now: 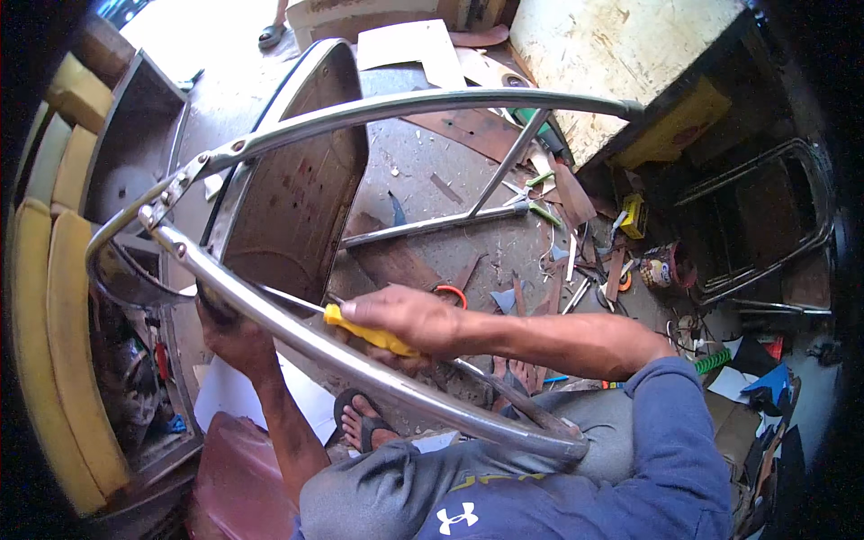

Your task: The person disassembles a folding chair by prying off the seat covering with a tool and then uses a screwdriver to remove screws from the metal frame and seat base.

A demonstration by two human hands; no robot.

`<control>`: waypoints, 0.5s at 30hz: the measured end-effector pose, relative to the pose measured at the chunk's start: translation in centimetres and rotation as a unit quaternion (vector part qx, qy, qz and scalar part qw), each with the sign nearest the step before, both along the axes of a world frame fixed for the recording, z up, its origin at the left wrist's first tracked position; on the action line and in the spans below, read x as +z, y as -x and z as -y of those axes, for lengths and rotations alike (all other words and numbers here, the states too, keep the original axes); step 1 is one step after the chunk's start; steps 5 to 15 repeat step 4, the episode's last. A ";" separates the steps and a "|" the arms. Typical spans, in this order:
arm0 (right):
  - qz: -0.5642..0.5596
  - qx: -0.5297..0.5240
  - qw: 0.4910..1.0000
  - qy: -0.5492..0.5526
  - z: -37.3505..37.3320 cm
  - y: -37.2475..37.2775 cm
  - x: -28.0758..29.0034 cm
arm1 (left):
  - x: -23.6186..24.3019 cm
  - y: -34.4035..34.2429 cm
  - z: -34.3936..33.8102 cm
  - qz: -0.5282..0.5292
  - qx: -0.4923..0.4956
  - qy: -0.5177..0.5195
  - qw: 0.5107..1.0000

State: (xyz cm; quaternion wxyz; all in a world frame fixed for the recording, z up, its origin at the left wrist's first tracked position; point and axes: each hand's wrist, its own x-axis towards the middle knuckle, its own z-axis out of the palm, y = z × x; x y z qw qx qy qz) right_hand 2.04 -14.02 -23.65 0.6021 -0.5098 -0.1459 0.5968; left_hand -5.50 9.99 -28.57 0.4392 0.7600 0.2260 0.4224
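A folding chair with a shiny metal tube frame point(382, 376) lies across my lap, its brown seat panel point(292, 193) standing up on the far side. My right hand point(409, 317) is closed round a screwdriver point(382, 340) with a yellow handle. Its thin shaft points left, passing behind the near tube toward my left hand. At the left end of the seat, my left hand point(232, 328) is closed on the chair beside that tube. The tube and shadow partly hide its fingers, and the screwdriver's tip does not show clearly.
Yellow cushions point(76, 351) line a dark shelf unit on the left. Scraps, scissors point(535, 193) and a small tub point(668, 267) litter the floor at right. Another metal-framed chair point(765, 220) leans beyond them. A pale board point(621, 67) stands at the back right.
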 end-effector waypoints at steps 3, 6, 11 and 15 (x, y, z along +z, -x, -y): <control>0.416 0.054 0.906 0.050 3.5 -0.3 -1.2 | -2.2 0.9 -2.2 0.068 -0.045 0.031 0.996; 0.410 0.055 0.906 0.090 5.6 -0.5 -1.9 | -2.8 1.4 -3.9 0.024 -0.028 -0.042 0.998; 0.410 0.055 0.906 0.090 5.6 -0.5 -1.9 | -2.8 1.4 -3.9 0.024 -0.028 -0.042 0.998; 0.410 0.055 0.906 0.090 5.6 -0.5 -1.9 | -2.8 1.4 -3.9 0.024 -0.028 -0.042 0.998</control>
